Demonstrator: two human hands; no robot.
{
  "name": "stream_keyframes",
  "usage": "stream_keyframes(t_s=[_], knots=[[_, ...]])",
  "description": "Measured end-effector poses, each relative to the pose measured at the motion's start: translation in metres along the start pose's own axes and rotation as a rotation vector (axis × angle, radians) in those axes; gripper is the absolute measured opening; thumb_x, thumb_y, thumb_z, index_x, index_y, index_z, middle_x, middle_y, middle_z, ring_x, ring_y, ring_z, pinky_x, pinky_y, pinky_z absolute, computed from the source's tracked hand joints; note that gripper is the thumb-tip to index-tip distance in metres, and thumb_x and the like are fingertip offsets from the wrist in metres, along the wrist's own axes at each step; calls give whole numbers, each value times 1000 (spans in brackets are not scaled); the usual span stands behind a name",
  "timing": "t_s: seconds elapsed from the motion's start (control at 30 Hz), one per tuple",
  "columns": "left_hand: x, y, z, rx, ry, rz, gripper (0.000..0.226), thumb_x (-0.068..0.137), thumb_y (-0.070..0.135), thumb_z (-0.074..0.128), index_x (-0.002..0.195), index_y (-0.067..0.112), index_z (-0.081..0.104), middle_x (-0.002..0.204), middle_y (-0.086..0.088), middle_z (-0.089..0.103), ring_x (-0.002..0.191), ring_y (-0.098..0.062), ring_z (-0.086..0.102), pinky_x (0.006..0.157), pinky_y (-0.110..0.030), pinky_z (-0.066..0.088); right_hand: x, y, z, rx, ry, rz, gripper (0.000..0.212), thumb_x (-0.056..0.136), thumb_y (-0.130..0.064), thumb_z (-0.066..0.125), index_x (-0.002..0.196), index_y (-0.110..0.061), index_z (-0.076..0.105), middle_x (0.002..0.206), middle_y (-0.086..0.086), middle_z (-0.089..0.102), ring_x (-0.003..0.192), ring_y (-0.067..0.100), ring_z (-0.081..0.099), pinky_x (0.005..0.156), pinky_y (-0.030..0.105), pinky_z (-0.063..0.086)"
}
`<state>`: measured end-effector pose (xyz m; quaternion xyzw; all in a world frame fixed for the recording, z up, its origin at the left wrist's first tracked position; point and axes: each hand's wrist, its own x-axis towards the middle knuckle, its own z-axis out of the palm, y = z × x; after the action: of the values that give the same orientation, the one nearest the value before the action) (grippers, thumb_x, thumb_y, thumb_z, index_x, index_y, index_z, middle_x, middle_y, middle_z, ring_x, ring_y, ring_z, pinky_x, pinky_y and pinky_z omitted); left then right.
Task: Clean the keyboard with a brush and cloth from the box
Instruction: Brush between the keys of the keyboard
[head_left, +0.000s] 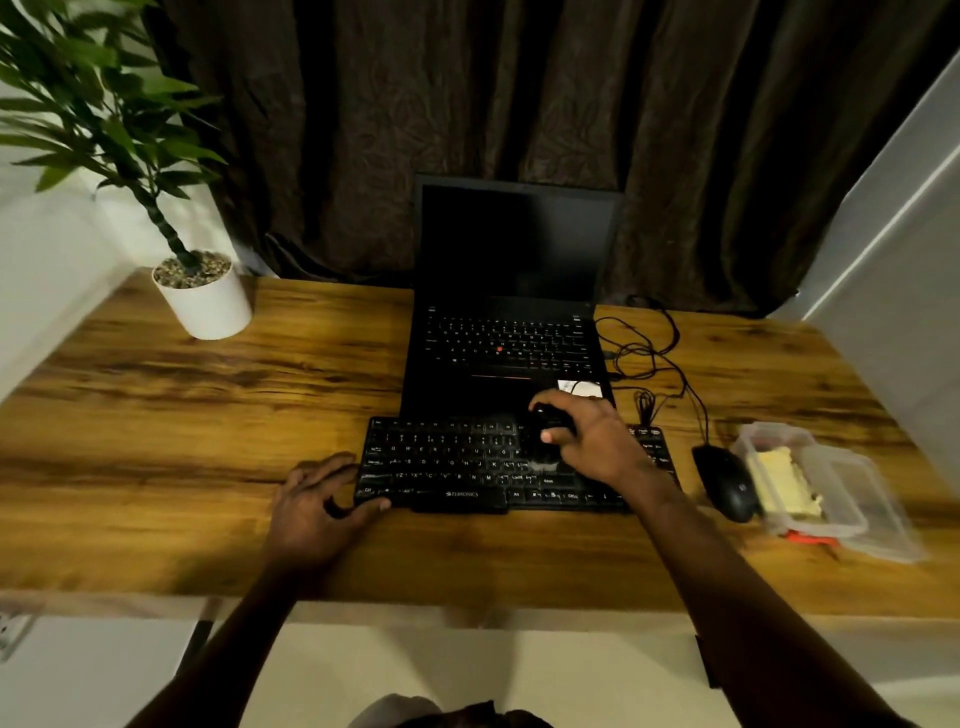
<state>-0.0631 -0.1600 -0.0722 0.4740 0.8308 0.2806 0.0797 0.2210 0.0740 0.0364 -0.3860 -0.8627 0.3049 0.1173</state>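
A black keyboard lies on the wooden desk in front of the laptop. My right hand hovers over its right half and grips a dark brush, whose pale bristles touch the keys below the hand. My left hand holds the keyboard's left front corner, thumb on the bottom row, fingers curled round the edge. At the right stands a clear plastic box, lid off, with a folded yellow cloth inside.
An open black laptop stands behind the keyboard. A black mouse lies between keyboard and box, with tangled cables behind it. A potted plant is at the desk's far left corner. A dark curtain hangs behind.
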Motion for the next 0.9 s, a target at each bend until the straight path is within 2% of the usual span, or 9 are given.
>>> stream_keyframes(t_s=[0.1, 0.3, 0.4, 0.47, 0.57, 0.67, 0.73, 0.83, 0.9], knots=[[1, -2, 1, 10, 2, 11, 85, 68, 90, 46, 126, 31, 66, 142, 13, 53, 128, -20, 42, 106, -47, 37, -3, 7, -7, 56, 16, 32, 49, 90, -5, 66, 118, -44, 58, 112, 4, 64, 96, 23, 67, 66, 38, 64], [0, 1, -1, -7, 9, 3, 84, 68, 89, 47, 128, 31, 63, 142, 14, 52, 128, -17, 39, 106, -47, 37, -9, 25, -17, -65, 37, 112, 54, 89, -17, 69, 118, -59, 52, 114, 6, 62, 101, 27, 63, 76, 47, 62], [-1, 1, -1, 0, 13, 0, 84, 68, 88, 46, 128, 32, 63, 142, 13, 52, 128, -18, 40, 105, -45, 35, -6, 11, -8, -57, 28, 91, 57, 90, -20, 69, 113, -68, 47, 116, 7, 57, 104, 29, 60, 81, 49, 60], [-1, 4, -2, 1, 10, -5, 85, 67, 88, 45, 128, 32, 63, 143, 13, 52, 129, -19, 39, 105, -43, 33, -5, -2, -1, -24, 15, 57, 53, 91, -18, 68, 114, -63, 50, 114, 4, 56, 105, 26, 59, 83, 45, 60], [-1, 5, -3, -5, -8, -19, 87, 66, 88, 45, 129, 31, 63, 144, 13, 51, 130, -21, 39, 107, -42, 31, -3, -9, 3, 27, 15, 16, 46, 92, -11, 68, 122, -44, 58, 108, -1, 60, 96, 21, 65, 70, 31, 60], [0, 3, -2, -17, 14, -11, 85, 66, 88, 48, 125, 30, 66, 141, 12, 54, 128, -21, 42, 107, -46, 36, -7, -3, -6, 17, 26, 43, 45, 92, -10, 68, 125, -41, 58, 109, 1, 59, 89, 16, 64, 63, 26, 60], [0, 4, -2, -25, 19, -8, 85, 66, 87, 49, 124, 30, 67, 140, 12, 55, 128, -19, 42, 107, -47, 37, -11, 5, -13, -50, 34, 71, 46, 92, -12, 68, 127, -40, 57, 110, 2, 58, 90, 14, 60, 70, 32, 60], [-1, 5, -4, -15, 8, -4, 88, 65, 93, 43, 125, 32, 65, 140, 14, 54, 128, -19, 40, 107, -45, 34, -13, 7, -12, -137, 41, 53, 49, 90, -14, 69, 126, -44, 54, 113, 3, 61, 106, 26, 59, 87, 50, 57], [-2, 7, -5, -15, -2, -13, 87, 65, 91, 44, 126, 33, 64, 141, 15, 53, 130, -19, 39, 107, -42, 31, -12, -1, -5, -123, 21, 52, 51, 91, -16, 68, 127, -48, 51, 118, 7, 61, 112, 28, 57, 91, 52, 55]])
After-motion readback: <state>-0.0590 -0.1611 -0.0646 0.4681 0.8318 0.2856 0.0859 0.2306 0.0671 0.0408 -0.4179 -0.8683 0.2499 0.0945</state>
